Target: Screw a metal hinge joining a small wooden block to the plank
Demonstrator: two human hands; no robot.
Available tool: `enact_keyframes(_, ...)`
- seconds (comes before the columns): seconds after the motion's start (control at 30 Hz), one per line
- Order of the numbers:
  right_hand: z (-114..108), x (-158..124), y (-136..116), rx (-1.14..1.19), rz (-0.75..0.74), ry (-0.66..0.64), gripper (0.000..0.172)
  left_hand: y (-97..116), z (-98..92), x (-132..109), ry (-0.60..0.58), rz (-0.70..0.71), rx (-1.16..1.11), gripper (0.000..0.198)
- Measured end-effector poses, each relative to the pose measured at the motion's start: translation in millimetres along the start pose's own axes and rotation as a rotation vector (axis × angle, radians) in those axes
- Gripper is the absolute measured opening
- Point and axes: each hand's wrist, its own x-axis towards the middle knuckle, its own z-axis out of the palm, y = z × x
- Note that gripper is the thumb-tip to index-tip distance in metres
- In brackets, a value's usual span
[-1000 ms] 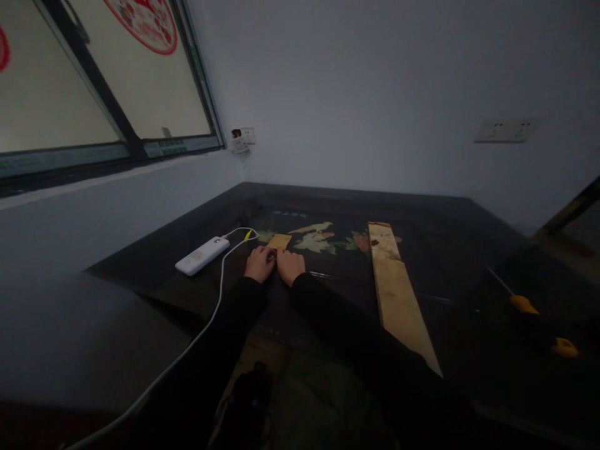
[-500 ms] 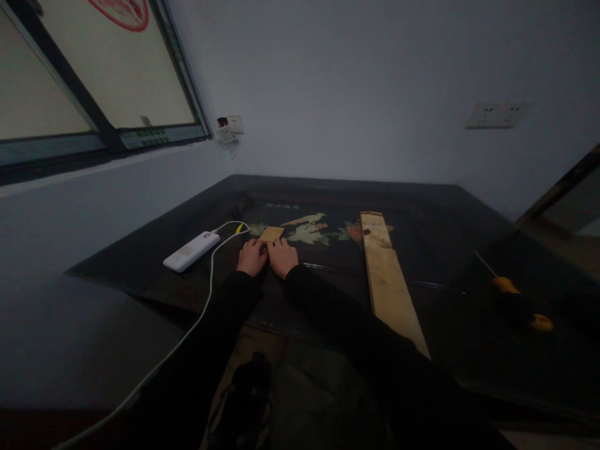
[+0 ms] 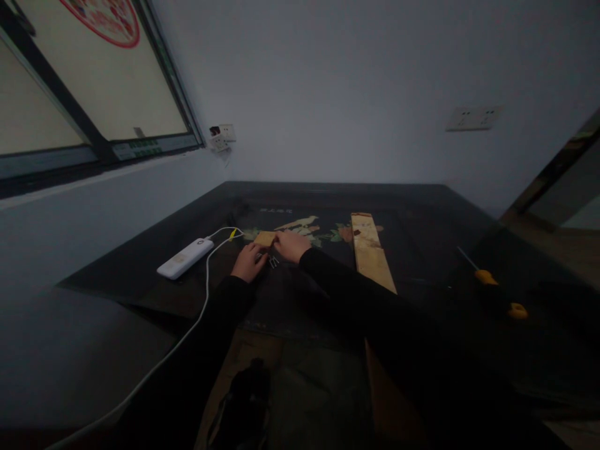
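Right hand [image 3: 291, 245] grips wood block [image 3: 264, 239] at right side; left hand [image 3: 249, 262] touches near edge, grip unclear. Long axis appears left-to-right.

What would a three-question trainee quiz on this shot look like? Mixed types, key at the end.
1. True or false: in the picture, the white device lies to the right of the long wooden board.

2. Multiple choice: what are the fingers of the right hand at?
A) the screwdriver
B) the small wooden piece
C) the wall socket

3. Short answer: what lies on the dark table just to the right of the left hand?

Key:
1. False; it lies to the left.
2. B
3. A few small, thin metal pieces, too small to identify exactly.
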Motion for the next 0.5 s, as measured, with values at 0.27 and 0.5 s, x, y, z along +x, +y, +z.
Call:
enact_keyframes(0.27,-80.8,-131.2,110.9,0.315,-0.044,0.083,0.023,37.6,11.8,-4.5,-0.246,0.243,-0.065,0.04)
enact_keyframes(0.5,-40.6,-330.8,136.3,0.396,0.202,0.165,0.054,62.6,20.2,-0.3,-0.119,0.225,-0.076,0.032)
